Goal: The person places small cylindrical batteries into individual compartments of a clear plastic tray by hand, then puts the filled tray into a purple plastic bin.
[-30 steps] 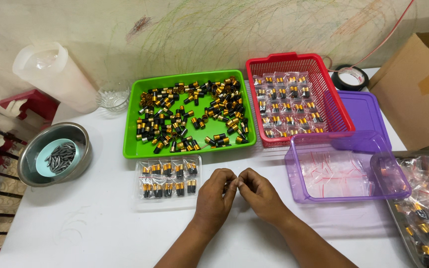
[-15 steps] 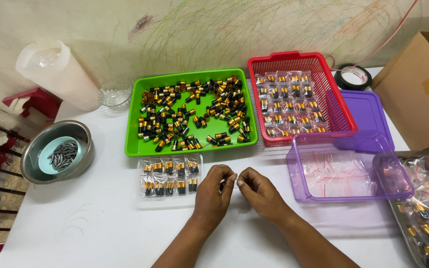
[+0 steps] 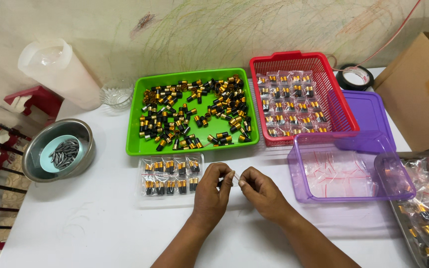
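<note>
Left hand (image 3: 213, 191) and right hand (image 3: 261, 191) meet, fingertips pinching a small clear bag (image 3: 235, 177). Packed batteries (image 3: 170, 173) lie at ten o'clock on the bench (image 3: 100, 228).

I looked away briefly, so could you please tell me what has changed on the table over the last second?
Almost nothing: the left hand and right hand remain together, pinching a small clear plastic bag between the fingertips. The green plastic tray of black-and-gold caps and red mesh basket have not moved.
</note>
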